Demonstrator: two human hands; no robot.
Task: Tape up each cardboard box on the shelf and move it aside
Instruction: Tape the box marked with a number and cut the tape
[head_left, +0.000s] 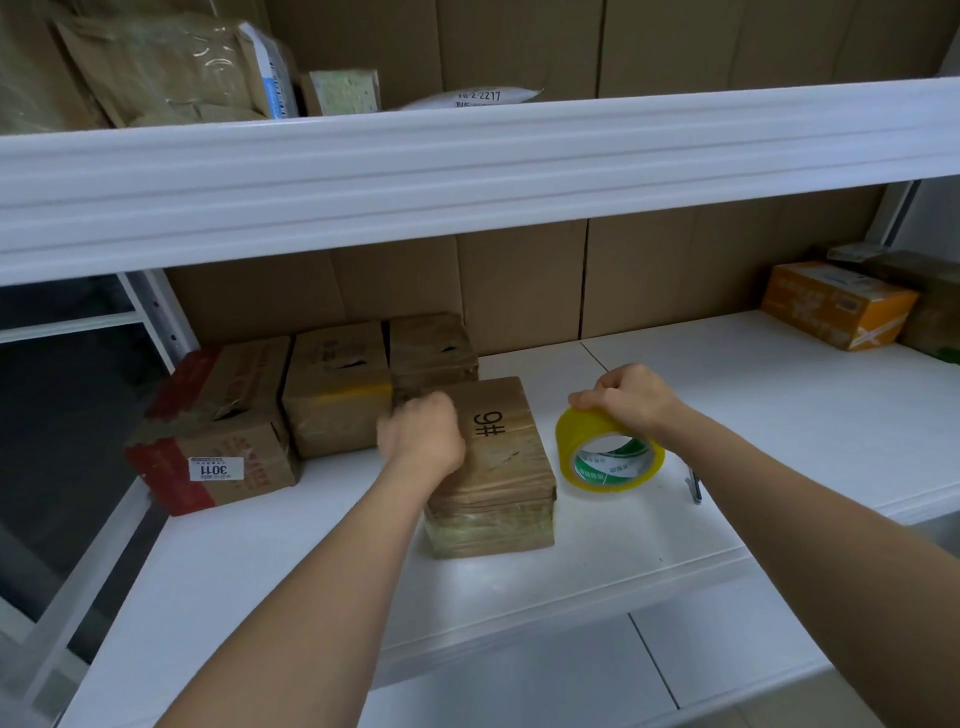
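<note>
A small cardboard box marked "9#" (498, 467), wrapped in glossy tape, lies on the white shelf (727, 415). My left hand (423, 434) rests blurred on its top left edge, fingers curled against the box. To the right, my right hand (626, 400) grips the top of a yellow tape roll (610, 457) that stands on edge on the shelf, just beside the box. Three more cardboard boxes stand behind and to the left: one with red sides and a "3011" label (218, 431), a middle one (337, 384) and a third (431, 348) behind the "9#" box.
A dark pen-like tool (695, 486) lies right of the tape roll. An orange box (836, 304) and a darker box (935, 306) sit at the far right. The upper shelf beam (467, 171) overhangs; parcels lie on top. Cardboard sheets line the back.
</note>
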